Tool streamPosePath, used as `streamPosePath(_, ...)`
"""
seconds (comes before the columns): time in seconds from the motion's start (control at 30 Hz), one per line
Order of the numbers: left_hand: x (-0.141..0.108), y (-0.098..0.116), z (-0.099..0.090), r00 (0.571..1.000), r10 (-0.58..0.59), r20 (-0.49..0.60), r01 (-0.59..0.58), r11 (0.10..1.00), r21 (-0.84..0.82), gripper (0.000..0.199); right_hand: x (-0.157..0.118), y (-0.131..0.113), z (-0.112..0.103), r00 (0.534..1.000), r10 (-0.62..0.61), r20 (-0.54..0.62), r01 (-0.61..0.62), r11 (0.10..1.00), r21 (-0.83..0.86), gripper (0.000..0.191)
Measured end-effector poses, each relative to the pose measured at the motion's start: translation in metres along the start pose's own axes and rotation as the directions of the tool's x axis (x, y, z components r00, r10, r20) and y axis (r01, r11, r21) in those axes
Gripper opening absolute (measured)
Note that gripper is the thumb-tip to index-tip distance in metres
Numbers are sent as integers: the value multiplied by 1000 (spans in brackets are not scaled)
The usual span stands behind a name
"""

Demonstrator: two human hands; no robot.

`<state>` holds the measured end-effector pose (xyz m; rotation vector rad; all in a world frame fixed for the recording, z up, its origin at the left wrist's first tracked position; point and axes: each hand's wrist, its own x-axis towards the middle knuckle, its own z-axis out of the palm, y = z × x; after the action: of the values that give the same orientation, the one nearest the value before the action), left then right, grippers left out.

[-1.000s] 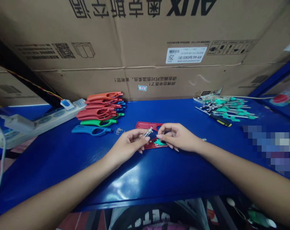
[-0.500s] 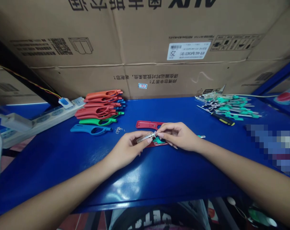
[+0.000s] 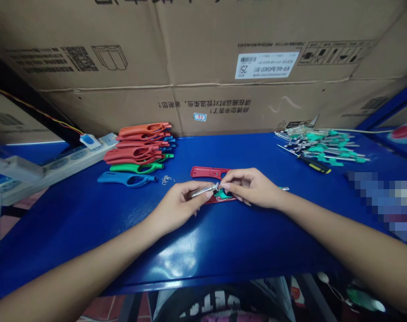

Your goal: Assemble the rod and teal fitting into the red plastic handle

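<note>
Between the thumb and fingers of my left hand (image 3: 181, 203) is a clear tube (image 3: 199, 192), tilted up to the right. The fingertips of my right hand (image 3: 252, 188) pinch together at the tube's right end, on something too small to make out. Below both hands lies a red casing half (image 3: 212, 201) with a green part (image 3: 223, 193) in it, partly hidden by my fingers. Just behind them a second red casing half (image 3: 206, 172) lies on the blue table (image 3: 203, 152). A metal tip (image 3: 284, 188) sticks out right of my right wrist.
Stacked coloured casings (image 3: 136, 154) lie at the left beside a power strip (image 3: 69, 162), with small metal pieces (image 3: 167, 180) near them. At the back right are green-and-metal parts (image 3: 331, 145) and a screwdriver (image 3: 314, 165). A cardboard box (image 3: 203, 53) stands behind.
The view has shifted slightly. Both hands stay almost in place, and the tube has turned a little in my left hand.
</note>
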<state>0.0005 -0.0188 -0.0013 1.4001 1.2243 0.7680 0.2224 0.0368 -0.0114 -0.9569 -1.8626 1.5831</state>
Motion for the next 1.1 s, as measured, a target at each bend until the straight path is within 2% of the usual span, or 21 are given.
streamPosePath(0.33, 0, 1, -1, 999, 11, 46, -13, 999, 49, 40, 2, 2, 1, 997, -78, -2, 78, 997, -17, 27)
streamPosePath(0.7, -2, -5, -1, 983, 167, 76, -180, 959, 221, 31, 1, 7, 0, 994, -110, 23, 112, 984, -142, 30)
streamPosePath(0.87, -3, -6, 0, 979, 189, 83, -204, 943, 264, 30, -1, 5, 1, 988, -152, 34, 156, 962, -226, 25)
streamPosePath(1.1, -5, -8, 4, 972, 226, 72, -237, 918, 319, 32, -2, 5, 3, 987, -158, 36, 162, 957, -242, 22)
